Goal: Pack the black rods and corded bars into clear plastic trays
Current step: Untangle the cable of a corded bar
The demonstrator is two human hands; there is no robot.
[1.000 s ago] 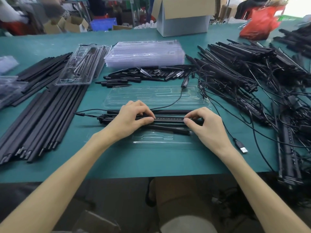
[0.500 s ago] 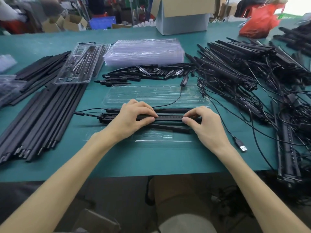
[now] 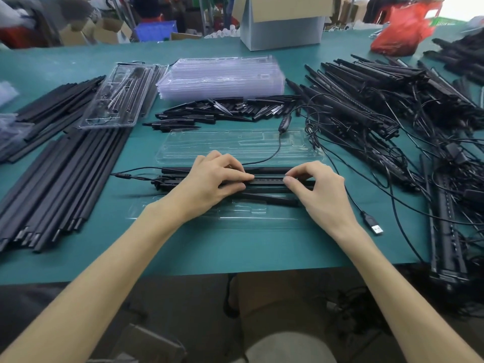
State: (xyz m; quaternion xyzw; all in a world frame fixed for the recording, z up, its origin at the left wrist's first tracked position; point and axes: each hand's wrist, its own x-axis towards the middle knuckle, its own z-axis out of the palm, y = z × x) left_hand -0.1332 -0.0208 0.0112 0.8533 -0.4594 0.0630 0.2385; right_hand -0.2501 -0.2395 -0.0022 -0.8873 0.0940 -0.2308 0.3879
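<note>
On tray [image 3: 262,218]: slim blk corded bar [image 3: 267,181]

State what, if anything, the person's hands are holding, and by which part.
Both grip one corded black bar over the near clear tray: the left hand around its middle, the right hand nearer its right end.

Packing workshop: green worktable [image 3: 235,247], stacked clear trays [image 3: 222,77], cardboard boxes [image 3: 282,24].

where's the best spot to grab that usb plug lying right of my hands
Pinch the usb plug by its black moulded body, not the metal tip, coming from above with the right hand: it lies flat on the table, sides free.
</note>
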